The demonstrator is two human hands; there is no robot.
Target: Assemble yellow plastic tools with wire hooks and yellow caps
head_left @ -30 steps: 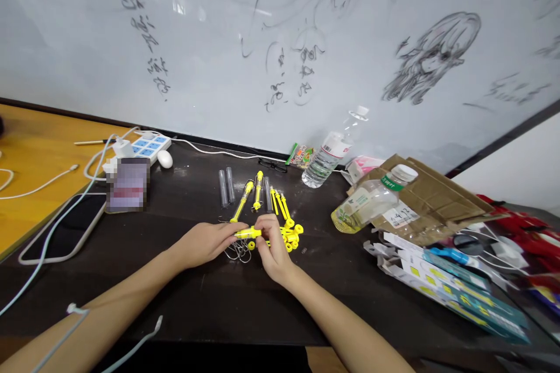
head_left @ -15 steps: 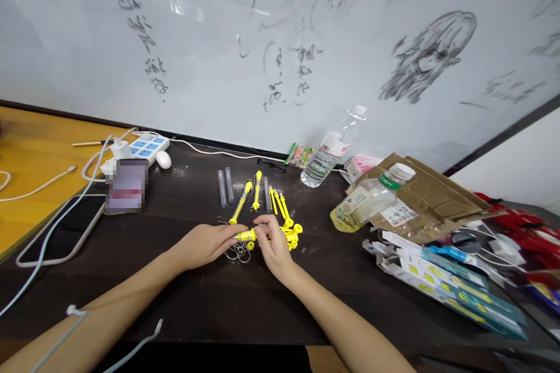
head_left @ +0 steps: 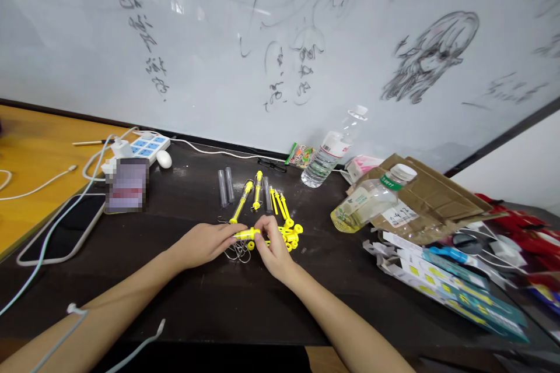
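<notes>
Between my two hands lies a clear tube with yellow parts (head_left: 245,235). My left hand (head_left: 209,245) grips its left end, and my right hand (head_left: 272,247) pinches the yellow right end. Metal hooks (head_left: 237,252) lie just below the tube. Two yellow-ended tubes, one tilted (head_left: 241,202) and one more upright (head_left: 258,190), rest beyond my hands. Clear tubes (head_left: 226,187) stand apart to their left, with another (head_left: 267,194) to their right. Yellow rods (head_left: 280,204) and a pile of yellow pieces (head_left: 292,237) are beside my right hand.
At the left are a phone (head_left: 65,229), a power strip (head_left: 151,145) and cables. A water bottle (head_left: 326,157), a snack packet (head_left: 300,155) and glasses (head_left: 272,165) lie at the back. A juice bottle (head_left: 363,204), cardboard (head_left: 431,198) and a torn box (head_left: 455,285) are on the right.
My right fingers have closed in slightly around the yellow end of the tube. My left hand has barely moved.
</notes>
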